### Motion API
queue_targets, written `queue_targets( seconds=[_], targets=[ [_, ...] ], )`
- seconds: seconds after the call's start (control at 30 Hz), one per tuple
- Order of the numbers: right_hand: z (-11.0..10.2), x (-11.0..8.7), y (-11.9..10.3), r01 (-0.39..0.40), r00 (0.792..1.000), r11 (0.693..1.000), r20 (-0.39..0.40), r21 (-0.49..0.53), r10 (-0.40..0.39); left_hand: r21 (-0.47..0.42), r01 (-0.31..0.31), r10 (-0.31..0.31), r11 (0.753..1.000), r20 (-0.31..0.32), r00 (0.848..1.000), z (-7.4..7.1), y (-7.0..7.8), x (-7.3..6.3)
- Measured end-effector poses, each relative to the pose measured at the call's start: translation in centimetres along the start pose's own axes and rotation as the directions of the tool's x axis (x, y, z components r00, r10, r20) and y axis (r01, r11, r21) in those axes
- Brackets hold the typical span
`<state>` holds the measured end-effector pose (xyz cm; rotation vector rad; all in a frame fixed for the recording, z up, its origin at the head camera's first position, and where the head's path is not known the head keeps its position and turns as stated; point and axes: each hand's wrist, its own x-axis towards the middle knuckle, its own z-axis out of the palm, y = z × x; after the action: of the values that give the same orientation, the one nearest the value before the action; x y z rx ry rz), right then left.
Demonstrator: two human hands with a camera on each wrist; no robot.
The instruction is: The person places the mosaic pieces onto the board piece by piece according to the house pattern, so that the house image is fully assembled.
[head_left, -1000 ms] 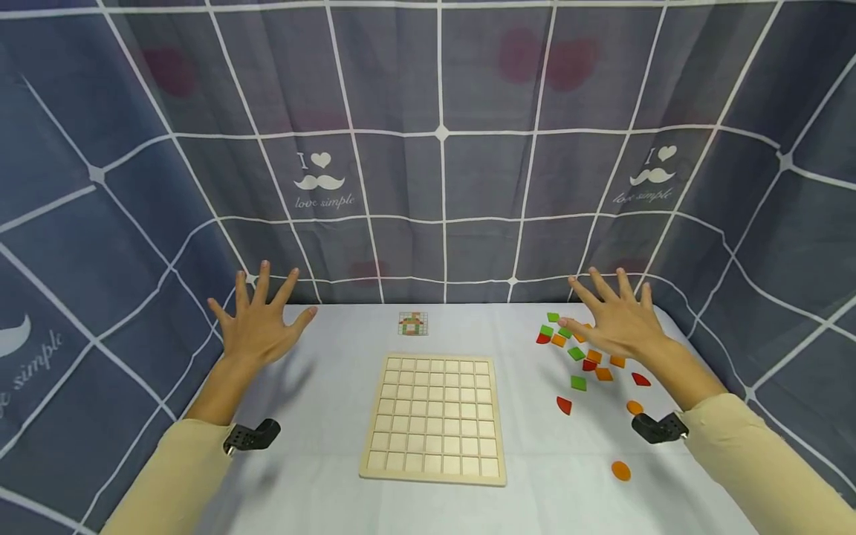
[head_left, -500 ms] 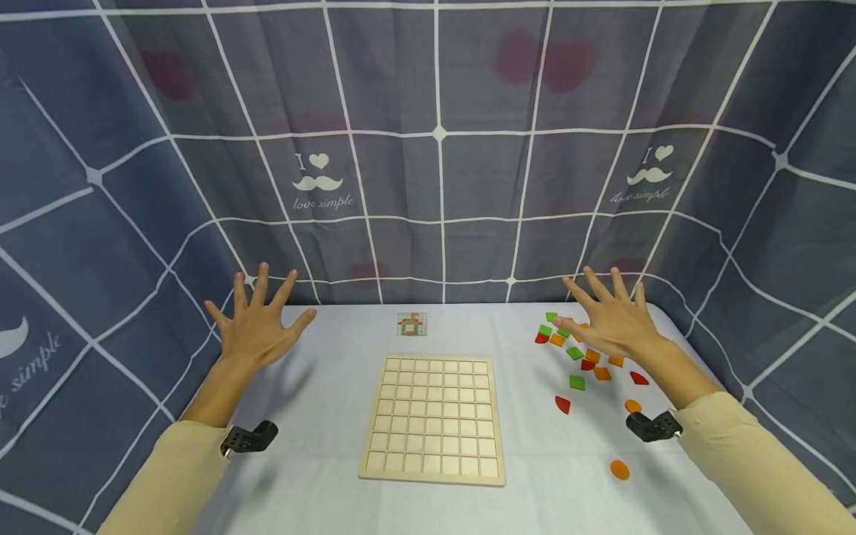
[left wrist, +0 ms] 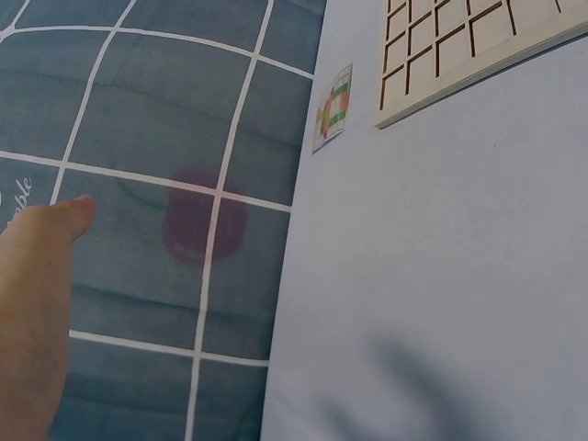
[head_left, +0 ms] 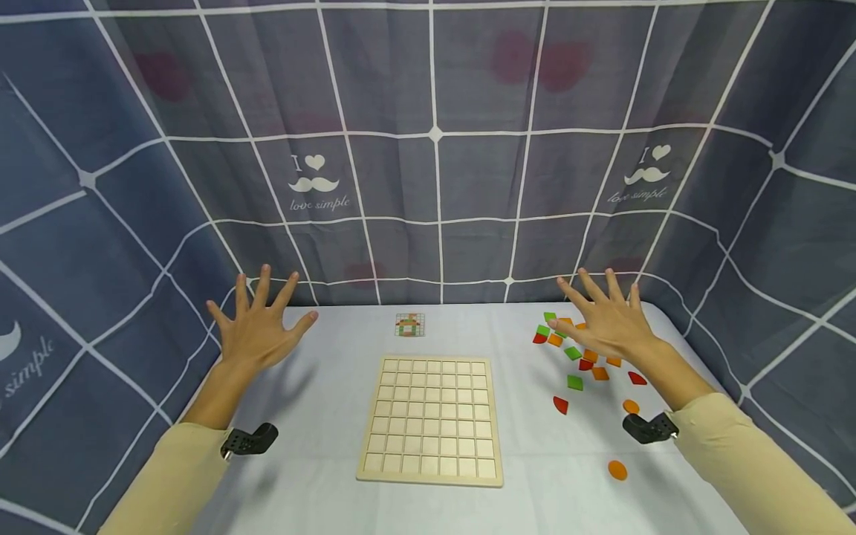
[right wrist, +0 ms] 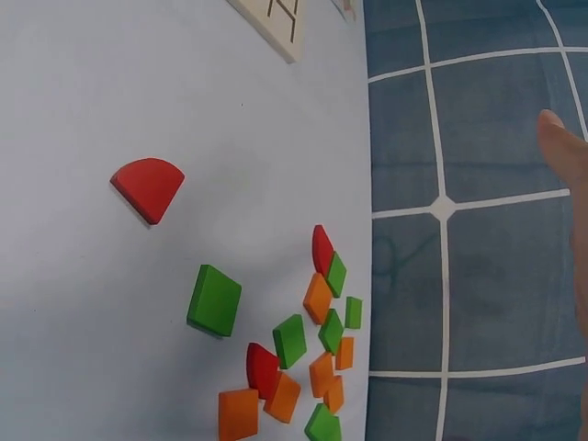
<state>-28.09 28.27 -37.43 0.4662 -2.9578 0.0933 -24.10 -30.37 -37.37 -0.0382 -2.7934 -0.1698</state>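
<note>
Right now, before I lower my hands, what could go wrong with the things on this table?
Lowering the right hand might scatter the coloured pieces; several appear to touch in the right wrist view. The right sleeve could sweep the nearer orange disc, which lies apart from the cluster on the same side. The picture card beyond the gridded board looks tiny from the head view, so its details may be misread.

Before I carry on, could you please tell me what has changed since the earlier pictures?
The right hand has drifted slightly left; nothing was taken hold of or let go. The left hand, gridded board, picture card and colored pieces look essentially unchanged.
</note>
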Motion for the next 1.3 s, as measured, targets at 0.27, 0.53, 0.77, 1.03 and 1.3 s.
queue_targets(
  seconds=[0.27, 0.53, 0.77, 1.03, 1.3],
  targets=[
    [0.2, -0.4, -0.2, 0.047, 0.999, 0.999, -0.015, -0.016, -0.047, -0.007, -0.008, 0.008, 1.000, 0.002, 1.000, 0.1, 0.5, -0.5],
    [0.3, -1.1, -0.2, 0.074, 0.997, 0.997, -0.017, -0.007, -0.074, -0.026, -0.045, 0.045, 0.999, 0.003, 0.999, 0.4, 1.2, -1.3],
    [1.2, -2.4, 0.2, 0.081, 0.997, 0.996, -0.004, 0.047, -0.081, -0.069, -0.099, 0.103, 0.993, 0.057, 0.993, 0.9, 2.3, -2.8],
    [2.9, -4.4, 1.1, 0.099, 0.994, 0.981, 0.022, 0.165, -0.104, -0.191, -0.200, 0.219, 0.961, 0.082, 0.972, 2.3, 4.0, -5.9],
    [5.5, -5.9, 2.9, 0.115, 0.988, 0.952, 0.064, 0.285, -0.138, -0.482, -0.147, 0.274, 0.864, 0.204, 0.940, 4.6, 5.3, -10.0]
  ],
)
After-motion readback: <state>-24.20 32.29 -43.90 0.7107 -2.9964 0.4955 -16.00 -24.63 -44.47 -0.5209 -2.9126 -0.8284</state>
